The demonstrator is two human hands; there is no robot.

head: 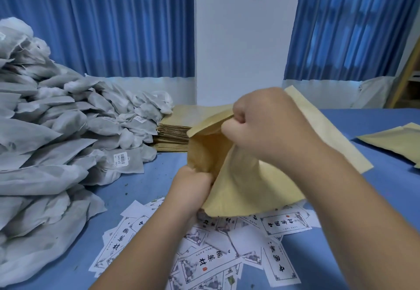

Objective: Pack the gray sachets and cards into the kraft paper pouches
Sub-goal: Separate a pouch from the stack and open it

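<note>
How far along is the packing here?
Done: perhaps the pouches on the right, though whether they are filled cannot be told. In hand: the left hand and right hand grip the mouth of one pouch, holding it open; no sachet or card is going in. Remaining: a large pile of sachets, scattered cards and a stack of flat pouches.

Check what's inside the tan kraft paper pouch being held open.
Only the pouch's bare inner wall shows at its mouth; the right hand and front panel hide the deeper part.
</note>
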